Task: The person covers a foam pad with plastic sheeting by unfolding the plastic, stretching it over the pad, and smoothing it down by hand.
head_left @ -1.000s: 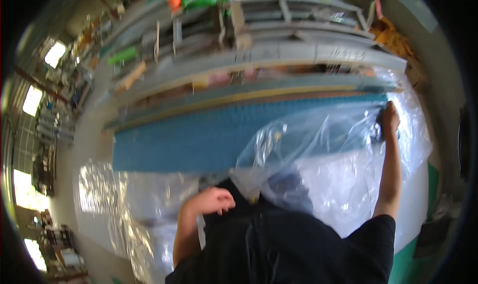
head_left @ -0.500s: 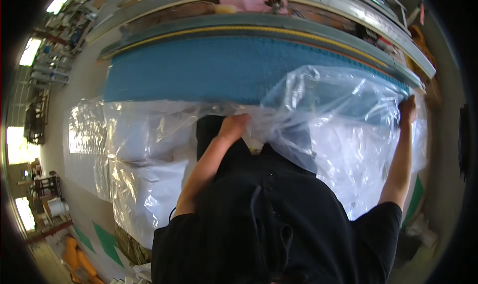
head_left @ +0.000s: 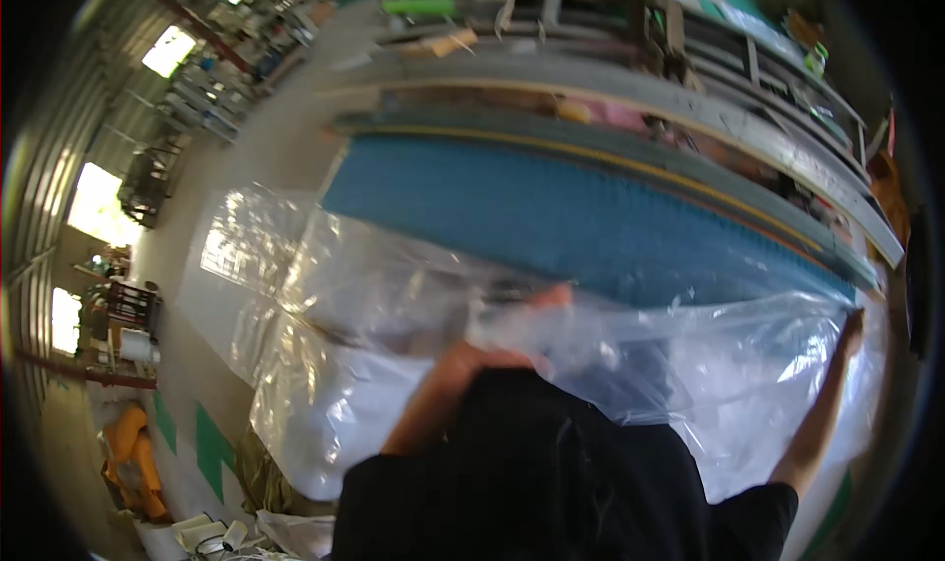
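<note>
A long blue sheet point(head_left: 591, 221), with fine ridges along its far edge, lies across the work surface in front of me. Over its near side and toward my body spreads clear plastic film point(head_left: 738, 394), wrinkled and shiny. My right hand point(head_left: 852, 329) grips the film's edge at the right near corner of the blue sheet, arm stretched out. Close to my body, my left hand point(head_left: 497, 356) is blurred among the film. A reddish smear just beyond it may be its fingertips; whether its fingers hold the film cannot be made out.
Behind the blue sheet run a yellow strip point(head_left: 551, 148) and long grey metal beams point(head_left: 728, 113). Racks with assorted items stand farther back. Orange objects point(head_left: 133, 458) lie on the floor at lower left, near green floor markings point(head_left: 210, 453).
My view has swung, so the scene sits lower and tilted. The film's raised right part has come down off the blue sheet toward me, drawn flatter. My right hand stays at the corner.
</note>
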Demonstrator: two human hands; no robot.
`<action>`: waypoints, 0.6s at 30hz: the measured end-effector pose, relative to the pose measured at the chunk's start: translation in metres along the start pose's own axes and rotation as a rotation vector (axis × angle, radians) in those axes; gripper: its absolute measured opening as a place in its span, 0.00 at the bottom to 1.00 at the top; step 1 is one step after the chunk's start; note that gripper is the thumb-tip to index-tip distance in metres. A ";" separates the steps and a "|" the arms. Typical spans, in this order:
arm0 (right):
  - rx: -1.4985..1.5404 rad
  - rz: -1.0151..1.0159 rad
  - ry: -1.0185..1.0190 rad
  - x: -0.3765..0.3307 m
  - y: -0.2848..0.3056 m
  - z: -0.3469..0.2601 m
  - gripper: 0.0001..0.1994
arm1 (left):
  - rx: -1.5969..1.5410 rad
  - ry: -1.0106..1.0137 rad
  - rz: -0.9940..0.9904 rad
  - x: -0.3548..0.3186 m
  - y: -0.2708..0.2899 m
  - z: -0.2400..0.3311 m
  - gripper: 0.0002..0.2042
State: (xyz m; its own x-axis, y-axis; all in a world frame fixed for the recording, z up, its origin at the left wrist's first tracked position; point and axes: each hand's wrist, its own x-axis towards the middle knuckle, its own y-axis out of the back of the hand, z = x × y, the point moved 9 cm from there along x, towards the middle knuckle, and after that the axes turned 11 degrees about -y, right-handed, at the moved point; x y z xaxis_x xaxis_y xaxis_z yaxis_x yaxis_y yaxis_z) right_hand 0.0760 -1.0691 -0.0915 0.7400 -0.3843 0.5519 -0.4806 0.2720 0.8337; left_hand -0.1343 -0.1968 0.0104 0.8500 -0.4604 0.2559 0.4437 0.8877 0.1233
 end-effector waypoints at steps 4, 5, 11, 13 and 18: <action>0.015 -0.131 -0.123 -0.027 -0.014 -0.033 0.22 | 0.190 0.240 0.193 -0.039 -0.036 -0.143 0.19; -0.022 -0.140 -0.141 -0.029 -0.006 -0.027 0.22 | 0.192 0.223 0.183 -0.025 -0.030 -0.120 0.19; 0.031 -0.145 -0.156 -0.027 0.038 -0.066 0.22 | 1.240 0.158 1.041 -0.101 0.177 0.170 0.06; 0.091 -0.098 -0.149 -0.028 0.048 -0.085 0.19 | 1.233 -0.305 1.379 -0.118 0.176 0.272 0.09; -0.009 0.003 -0.057 -0.021 0.047 -0.038 0.14 | -0.141 -0.472 1.329 -0.129 0.201 0.022 0.19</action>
State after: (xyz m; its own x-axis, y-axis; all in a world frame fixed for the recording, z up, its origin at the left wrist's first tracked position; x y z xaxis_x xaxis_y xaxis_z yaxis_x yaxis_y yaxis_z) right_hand 0.0557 -1.0148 -0.0652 0.7105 -0.4330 0.5546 -0.4784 0.2808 0.8321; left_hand -0.1607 0.0408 0.0233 0.4896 0.7753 0.3990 -0.5508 0.6298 -0.5477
